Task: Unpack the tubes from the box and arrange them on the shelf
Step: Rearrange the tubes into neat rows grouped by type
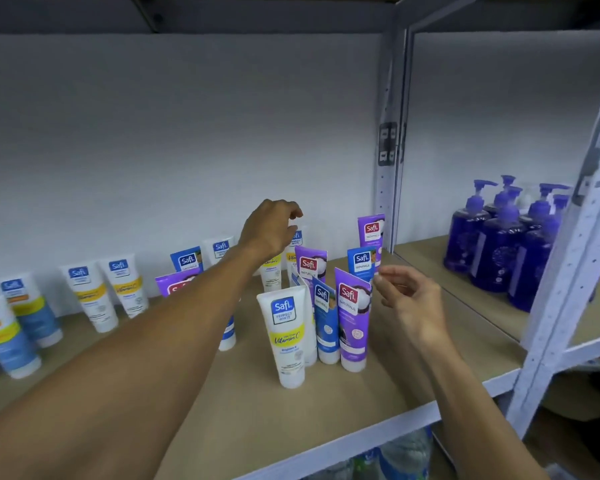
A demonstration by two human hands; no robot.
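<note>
Up close, both empty hands, left hand (269, 230) and right hand (407, 299), hover with loosely curled fingers over upright tubes (288, 336) on the shelf (326, 427).

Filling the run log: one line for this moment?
left hand: empty, over back tubes | right hand: empty, beside purple tube | tubes upright on shelf
</note>
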